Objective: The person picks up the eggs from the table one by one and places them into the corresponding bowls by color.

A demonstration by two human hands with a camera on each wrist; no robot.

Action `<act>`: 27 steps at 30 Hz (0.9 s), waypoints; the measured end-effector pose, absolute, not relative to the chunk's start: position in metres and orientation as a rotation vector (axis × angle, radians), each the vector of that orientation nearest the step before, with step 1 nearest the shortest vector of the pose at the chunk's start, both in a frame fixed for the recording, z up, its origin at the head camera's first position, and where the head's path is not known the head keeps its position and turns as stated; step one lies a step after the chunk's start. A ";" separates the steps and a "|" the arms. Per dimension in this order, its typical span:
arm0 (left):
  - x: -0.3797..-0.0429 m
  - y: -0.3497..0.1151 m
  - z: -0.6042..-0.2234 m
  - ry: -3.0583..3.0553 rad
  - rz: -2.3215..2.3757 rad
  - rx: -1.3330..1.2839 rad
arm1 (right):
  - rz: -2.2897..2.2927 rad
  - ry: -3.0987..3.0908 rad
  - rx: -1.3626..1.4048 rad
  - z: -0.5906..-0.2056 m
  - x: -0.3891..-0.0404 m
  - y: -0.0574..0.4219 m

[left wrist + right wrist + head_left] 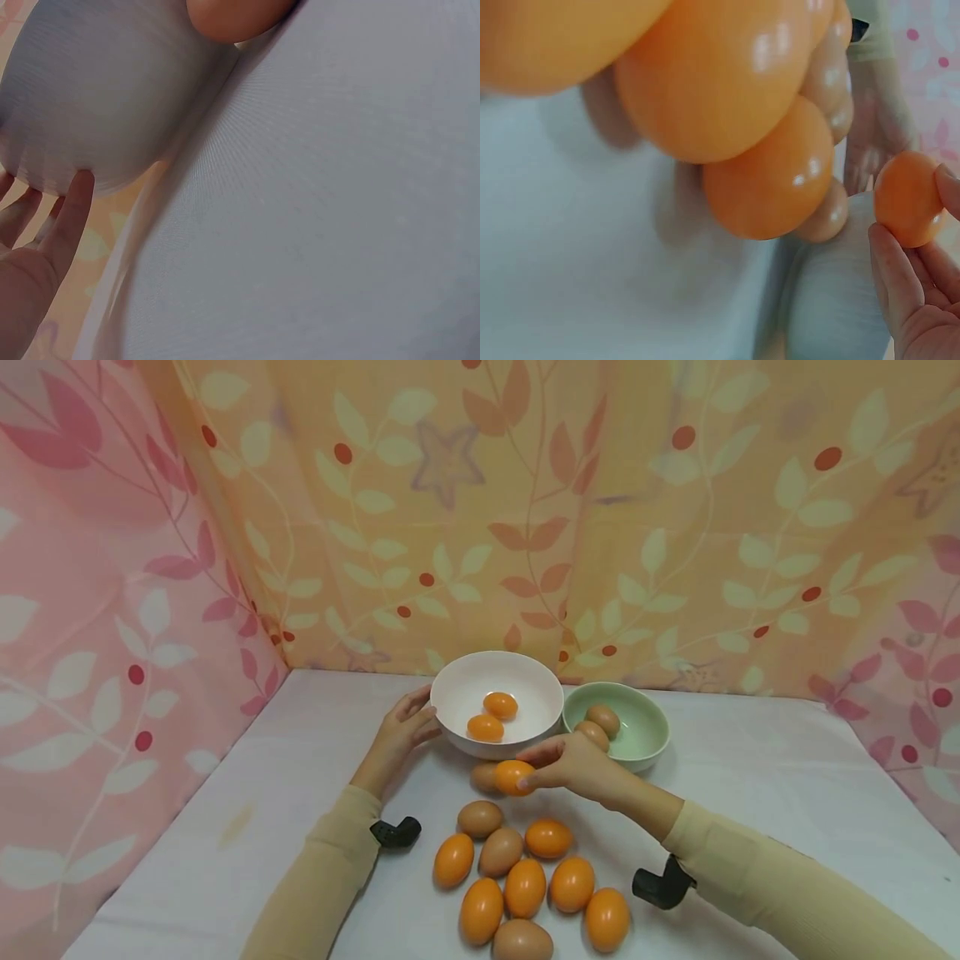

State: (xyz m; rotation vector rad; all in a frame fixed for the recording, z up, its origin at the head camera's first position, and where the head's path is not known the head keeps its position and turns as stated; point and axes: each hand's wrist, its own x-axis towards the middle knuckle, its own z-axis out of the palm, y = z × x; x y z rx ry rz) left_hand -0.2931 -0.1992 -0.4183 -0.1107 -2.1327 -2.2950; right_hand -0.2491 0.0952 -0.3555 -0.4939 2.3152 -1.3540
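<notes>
Between the thumb and fingers of my right hand (581, 770) is an orange egg (514, 777), held just in front of the white bowl (450, 689). A brown egg (484, 777) is partly hidden behind it. Spread fingers of my left hand (402, 731) touch the white bowl's outer left side; in the left wrist view the fingertips (81, 180) rest against its wall. Inside that bowl lie two orange eggs, one being the nearer orange egg (485, 727). In the right wrist view the pinched orange egg (909, 199) shows beside the bowl.
A green bowl (647, 722) stands to the right of the white one, with two brown eggs (602, 721) in it. Several loose orange and brown eggs, such as an orange egg (525, 888) and a brown egg (480, 819), lie on the white cloth (787, 810). Patterned curtains surround the table.
</notes>
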 end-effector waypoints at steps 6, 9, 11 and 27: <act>-0.293 -0.199 -0.424 -2.110 -2.325 -0.092 | -1.346 2.352 -0.498 -0.347 -0.246 0.092; -0.293 -0.198 -0.425 -2.116 -2.328 -0.082 | -1.331 2.365 -0.486 -0.344 -0.246 0.090; -0.293 -0.198 -0.425 -2.120 -2.323 -0.082 | -1.342 2.357 -0.468 -0.342 -0.247 0.088; -0.295 -0.199 -0.420 -2.131 -2.298 -0.101 | -1.605 2.208 -0.361 -0.328 -0.276 0.078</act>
